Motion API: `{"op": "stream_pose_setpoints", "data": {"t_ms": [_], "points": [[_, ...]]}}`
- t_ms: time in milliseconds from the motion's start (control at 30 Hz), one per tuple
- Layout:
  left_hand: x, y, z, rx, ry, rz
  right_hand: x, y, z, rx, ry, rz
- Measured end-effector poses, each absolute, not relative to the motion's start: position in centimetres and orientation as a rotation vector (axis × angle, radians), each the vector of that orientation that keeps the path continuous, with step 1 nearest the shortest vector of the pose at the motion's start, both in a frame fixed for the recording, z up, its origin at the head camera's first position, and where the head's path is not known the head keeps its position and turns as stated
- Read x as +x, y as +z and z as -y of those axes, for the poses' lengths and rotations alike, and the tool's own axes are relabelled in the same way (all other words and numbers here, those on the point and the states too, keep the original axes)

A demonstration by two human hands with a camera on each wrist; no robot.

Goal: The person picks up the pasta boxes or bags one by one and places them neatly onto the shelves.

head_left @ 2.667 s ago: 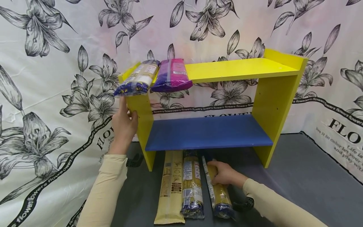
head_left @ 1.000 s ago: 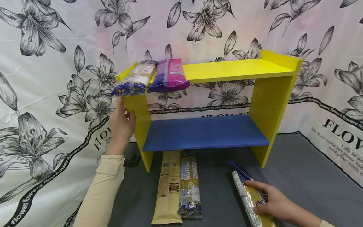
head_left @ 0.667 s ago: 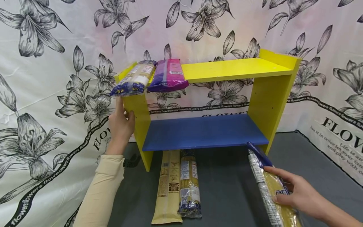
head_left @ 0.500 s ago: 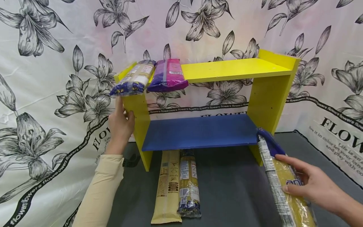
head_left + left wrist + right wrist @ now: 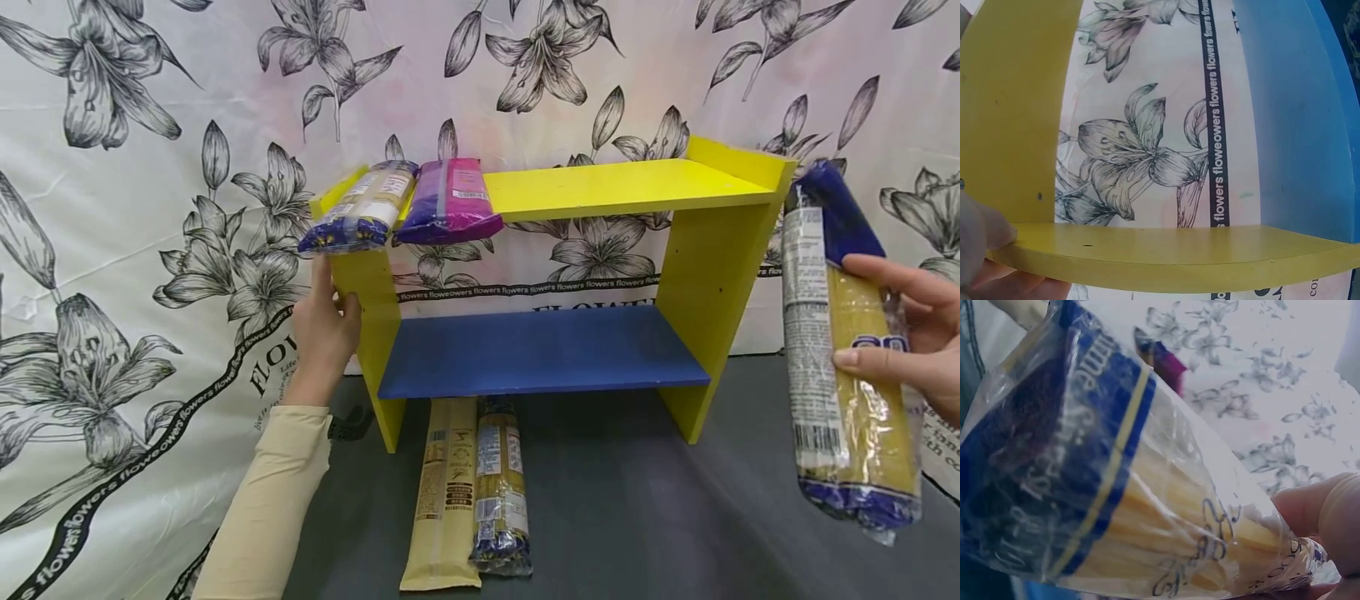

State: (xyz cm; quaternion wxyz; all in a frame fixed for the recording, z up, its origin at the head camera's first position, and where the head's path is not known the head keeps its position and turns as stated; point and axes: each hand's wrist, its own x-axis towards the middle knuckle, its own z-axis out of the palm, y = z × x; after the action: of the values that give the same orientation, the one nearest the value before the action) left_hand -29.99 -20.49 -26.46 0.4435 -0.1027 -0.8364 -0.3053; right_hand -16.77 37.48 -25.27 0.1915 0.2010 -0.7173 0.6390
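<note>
My right hand (image 5: 926, 333) grips a clear and blue pack of spaghetti (image 5: 862, 400), held upright in the air to the right of the yellow shelf unit (image 5: 731, 275). The right wrist view shows the pack (image 5: 1166, 506) up close, with the thumb at its edge. On the left, my left hand (image 5: 324, 337) holds the unit's side panel (image 5: 375, 308), and in the left wrist view thumb and fingers lie on either side of that yellow board (image 5: 1147, 256). A blue-ended pasta pack (image 5: 367, 204) and a pink-purple packet (image 5: 450, 200) lie side by side on the top shelf.
Below the blue shelf (image 5: 540, 350), a cream packet (image 5: 442, 500) and another spaghetti pack (image 5: 501, 492) lie next to each other on the dark tabletop (image 5: 600, 517). A flower-print cloth (image 5: 225, 83) hangs behind. Both top packets overhang the front edge.
My right hand has taken the spaghetti pack from the tabletop beside the others, carried it rightward and raised it beside the unit. My left hand has stayed on the side panel.
</note>
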Motion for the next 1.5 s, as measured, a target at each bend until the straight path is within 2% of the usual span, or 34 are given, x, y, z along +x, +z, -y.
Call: {"op": "stream_pose_setpoints", "data": {"t_ms": [200,433,700,1067,1500], "points": [[-30.1,-26.6,20.7,-0.253,-0.746,2.077,-18.9,-20.4,-36.2,0.442,1.756,2.035],[-30.2,-26.9,20.7,-0.261,-0.733,2.072,-21.4,-14.5,-32.3,0.165,1.55,2.445],[-30.3,-26.8,20.4,-0.251,-0.764,2.062,-26.0,-10.2,-28.1,0.174,2.194,2.178],[-30.2,-26.9,20.6,-0.262,-0.76,2.046,-30.4,-8.4,-21.4,0.115,2.387,2.095],[-30.3,-26.7,20.6,-0.284,-0.763,2.041,-31.4,-7.8,-16.3,0.024,2.213,2.3]]}}
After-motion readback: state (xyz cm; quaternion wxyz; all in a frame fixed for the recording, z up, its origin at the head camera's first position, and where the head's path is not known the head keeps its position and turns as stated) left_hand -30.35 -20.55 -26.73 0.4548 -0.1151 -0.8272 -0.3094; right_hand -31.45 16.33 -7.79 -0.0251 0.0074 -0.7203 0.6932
